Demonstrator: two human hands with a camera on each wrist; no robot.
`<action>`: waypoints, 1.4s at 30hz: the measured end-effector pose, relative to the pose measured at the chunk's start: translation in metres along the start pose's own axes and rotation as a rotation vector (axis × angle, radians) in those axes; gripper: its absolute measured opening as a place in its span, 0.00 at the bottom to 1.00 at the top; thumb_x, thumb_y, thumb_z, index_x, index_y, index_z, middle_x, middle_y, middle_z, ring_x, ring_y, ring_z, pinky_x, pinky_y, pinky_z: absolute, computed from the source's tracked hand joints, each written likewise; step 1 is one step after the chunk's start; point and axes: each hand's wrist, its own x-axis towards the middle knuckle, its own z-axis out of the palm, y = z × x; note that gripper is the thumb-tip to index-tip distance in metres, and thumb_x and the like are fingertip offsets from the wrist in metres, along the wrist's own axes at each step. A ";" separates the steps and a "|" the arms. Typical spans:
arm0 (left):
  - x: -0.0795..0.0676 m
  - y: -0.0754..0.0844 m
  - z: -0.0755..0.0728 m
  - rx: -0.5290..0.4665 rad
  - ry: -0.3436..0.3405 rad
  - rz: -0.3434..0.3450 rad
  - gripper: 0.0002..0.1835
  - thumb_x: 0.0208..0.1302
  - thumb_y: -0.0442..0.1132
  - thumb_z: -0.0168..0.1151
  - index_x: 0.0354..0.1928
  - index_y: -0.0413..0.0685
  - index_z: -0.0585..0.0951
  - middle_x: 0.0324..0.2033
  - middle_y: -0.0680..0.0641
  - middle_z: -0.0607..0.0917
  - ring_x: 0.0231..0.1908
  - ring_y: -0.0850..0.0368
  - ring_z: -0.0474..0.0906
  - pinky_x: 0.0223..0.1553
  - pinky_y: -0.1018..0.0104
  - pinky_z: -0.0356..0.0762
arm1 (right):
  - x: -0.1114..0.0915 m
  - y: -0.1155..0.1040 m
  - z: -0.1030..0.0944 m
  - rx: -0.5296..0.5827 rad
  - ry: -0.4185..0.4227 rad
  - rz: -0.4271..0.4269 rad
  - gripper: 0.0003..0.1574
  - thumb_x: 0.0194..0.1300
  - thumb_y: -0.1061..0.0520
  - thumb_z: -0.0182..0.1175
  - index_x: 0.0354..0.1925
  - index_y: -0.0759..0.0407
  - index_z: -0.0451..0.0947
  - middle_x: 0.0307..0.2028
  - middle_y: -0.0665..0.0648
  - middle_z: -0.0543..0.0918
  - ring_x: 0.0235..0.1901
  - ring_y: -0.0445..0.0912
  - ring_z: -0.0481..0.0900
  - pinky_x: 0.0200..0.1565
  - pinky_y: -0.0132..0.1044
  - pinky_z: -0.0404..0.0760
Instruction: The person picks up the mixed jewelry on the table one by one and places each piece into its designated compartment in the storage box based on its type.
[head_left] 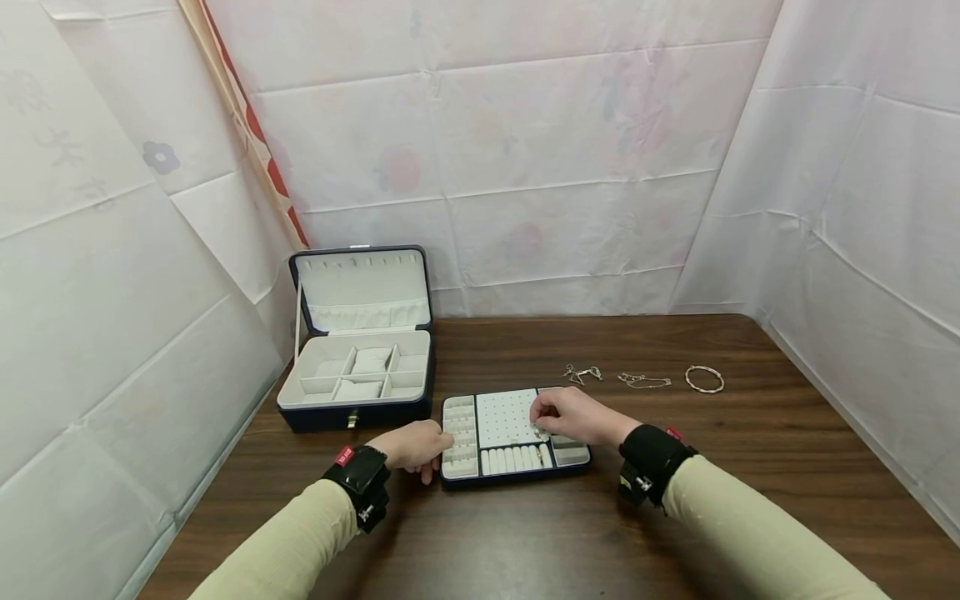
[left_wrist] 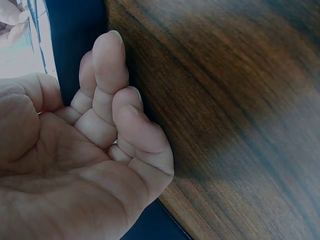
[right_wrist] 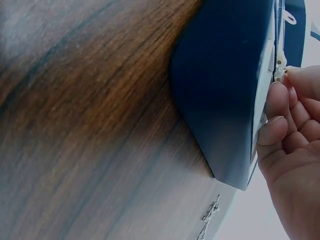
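Trinket (right_wrist: 279, 75) in right hand (head_left: 573, 415); tray (head_left: 501, 419) beneath

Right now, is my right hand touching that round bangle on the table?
Apart. The head view shows it: bare brown tabletop lies between the right hand, over at the tray, and the bangle.

No text is legible. Behind the left hand (head_left: 412, 446), the small red rectangular tag (head_left: 344, 455) on the black fabric wristband (head_left: 362, 482) bears marks too small to read; faint grey character-like strokes on the white sheeting (head_left: 97, 317) beyond that hand are indistinct.
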 end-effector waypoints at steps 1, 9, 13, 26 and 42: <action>0.000 0.000 0.000 0.000 0.002 0.002 0.18 0.66 0.38 0.47 0.22 0.37 0.79 0.13 0.46 0.82 0.13 0.60 0.65 0.17 0.71 0.60 | 0.000 0.000 0.000 0.001 0.001 0.000 0.06 0.75 0.62 0.57 0.43 0.54 0.81 0.35 0.46 0.83 0.32 0.39 0.76 0.40 0.36 0.76; 0.000 0.001 0.002 0.004 0.012 -0.001 0.18 0.66 0.38 0.47 0.22 0.38 0.79 0.12 0.47 0.81 0.12 0.60 0.64 0.17 0.71 0.60 | 0.002 -0.001 0.003 -0.011 0.019 0.008 0.06 0.74 0.62 0.58 0.42 0.54 0.81 0.35 0.45 0.82 0.32 0.39 0.76 0.39 0.36 0.76; 0.000 0.001 0.002 0.009 0.011 -0.005 0.18 0.66 0.38 0.48 0.22 0.38 0.79 0.12 0.47 0.81 0.12 0.61 0.64 0.17 0.71 0.59 | 0.001 -0.003 0.004 -0.007 0.017 0.016 0.07 0.74 0.62 0.57 0.42 0.54 0.81 0.35 0.46 0.82 0.32 0.39 0.75 0.39 0.37 0.75; -0.001 0.002 0.003 0.005 0.003 -0.018 0.18 0.67 0.38 0.48 0.23 0.38 0.79 0.13 0.47 0.81 0.12 0.60 0.63 0.17 0.71 0.59 | 0.003 -0.004 0.007 -0.001 0.025 0.045 0.06 0.74 0.63 0.57 0.40 0.54 0.81 0.34 0.47 0.80 0.32 0.41 0.73 0.39 0.37 0.73; 0.003 -0.002 0.004 0.046 0.022 0.017 0.18 0.67 0.38 0.47 0.21 0.40 0.79 0.12 0.49 0.81 0.13 0.59 0.65 0.18 0.69 0.61 | 0.008 -0.005 0.004 0.040 -0.007 0.065 0.03 0.75 0.61 0.58 0.41 0.56 0.80 0.33 0.50 0.81 0.31 0.43 0.75 0.40 0.40 0.73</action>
